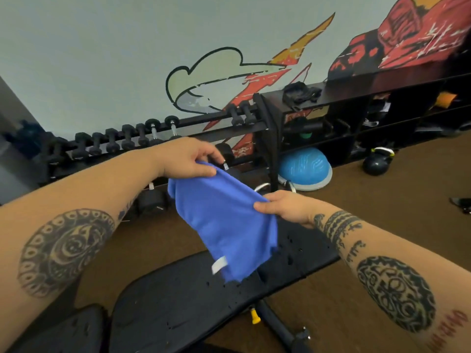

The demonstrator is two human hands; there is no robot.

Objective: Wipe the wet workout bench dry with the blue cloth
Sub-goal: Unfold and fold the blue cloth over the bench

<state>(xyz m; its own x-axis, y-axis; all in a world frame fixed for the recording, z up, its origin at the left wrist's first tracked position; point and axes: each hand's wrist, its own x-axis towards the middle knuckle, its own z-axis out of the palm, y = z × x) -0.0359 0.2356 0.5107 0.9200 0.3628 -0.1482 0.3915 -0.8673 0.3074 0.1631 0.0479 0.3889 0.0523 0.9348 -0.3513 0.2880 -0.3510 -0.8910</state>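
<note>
The blue cloth (224, 225) is held spread above the bench (178, 296), pinched at its far edge by the left hand (190, 159) and its right edge by the right hand (285, 206). Droplets remain; wiping seems not yet begun. Lowering onto the pad is called for.
</note>
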